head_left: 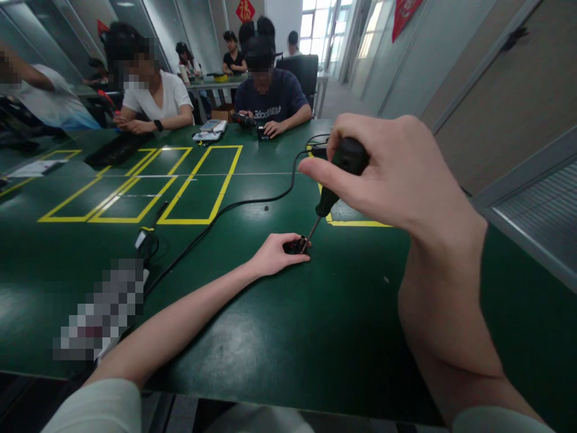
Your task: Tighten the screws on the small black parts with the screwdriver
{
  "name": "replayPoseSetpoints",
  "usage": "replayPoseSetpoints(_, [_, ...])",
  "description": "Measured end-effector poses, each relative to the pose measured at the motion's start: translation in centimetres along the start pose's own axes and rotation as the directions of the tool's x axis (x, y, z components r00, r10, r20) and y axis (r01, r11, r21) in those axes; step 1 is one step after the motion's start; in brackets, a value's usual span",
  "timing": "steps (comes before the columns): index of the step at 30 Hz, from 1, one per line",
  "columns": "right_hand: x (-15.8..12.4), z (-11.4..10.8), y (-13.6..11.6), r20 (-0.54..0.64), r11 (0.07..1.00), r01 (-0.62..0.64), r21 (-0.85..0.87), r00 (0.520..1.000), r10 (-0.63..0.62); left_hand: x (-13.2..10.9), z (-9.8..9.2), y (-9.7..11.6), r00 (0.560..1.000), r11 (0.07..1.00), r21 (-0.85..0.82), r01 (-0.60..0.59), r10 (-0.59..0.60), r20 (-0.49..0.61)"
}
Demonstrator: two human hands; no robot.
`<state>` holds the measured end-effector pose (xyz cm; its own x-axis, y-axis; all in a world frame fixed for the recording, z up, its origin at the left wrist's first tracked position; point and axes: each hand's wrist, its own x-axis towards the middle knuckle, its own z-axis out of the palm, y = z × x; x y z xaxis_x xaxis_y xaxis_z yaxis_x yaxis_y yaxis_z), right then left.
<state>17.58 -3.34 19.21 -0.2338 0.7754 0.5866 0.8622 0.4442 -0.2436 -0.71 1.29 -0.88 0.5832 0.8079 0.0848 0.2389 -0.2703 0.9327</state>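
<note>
A small black part (294,246) rests on the green table (252,337), pinched between the thumb and fingers of my left hand (276,255). My right hand (387,168) is wrapped round the dark handle of a screwdriver (328,201), higher up and to the right. The screwdriver slants down to the left, and its tip meets the black part near my left fingertips. Whether the tip sits in a screw is too small to tell.
A black cable (252,201) crosses the table diagonally. A power strip (108,313), partly blurred, lies at the left beside my forearm. Yellow tape (216,183) marks rectangles. Across the table, a person in a dark shirt (283,90) and one in white (166,96) work.
</note>
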Motion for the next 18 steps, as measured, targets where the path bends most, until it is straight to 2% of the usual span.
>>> replayPoseSetpoints(2, [0.11, 0.18, -0.24, 0.0, 1.0, -0.015, -0.017, 1.0, 0.015, -0.04, 0.14, -0.09, 1.0, 1.0, 0.024, 0.001, 0.0, -0.029])
replayPoseSetpoints(7, [0.07, 0.11, -0.41, 0.04, 0.997, 0.061, 0.056, 0.997, -0.064, -0.04, 0.51, -0.01, 0.997, 0.997, 0.079, 0.007, -0.001, -0.071])
replayPoseSetpoints(12, [0.44, 0.38, -0.04, -0.054, 0.993, -0.058, -0.1, 0.997, 0.052, 0.05, 0.55, 0.04, 0.997, 0.995, 0.102, -0.004, 0.011, -0.071])
replayPoseSetpoints(14, [0.56, 0.4, 0.18, -0.034, 0.993, -0.074, -0.09, 0.997, 0.071, 0.06, 0.54, 0.02, 0.997, 0.995, 0.101, -0.001, 0.008, -0.071])
replayPoseSetpoints(18, [0.38, 0.08, 0.33, 0.008, 0.998, 0.043, 0.054, 0.999, -0.044, 0.05, 0.55, -0.01, 0.997, 0.995, 0.096, -0.002, 0.009, -0.074])
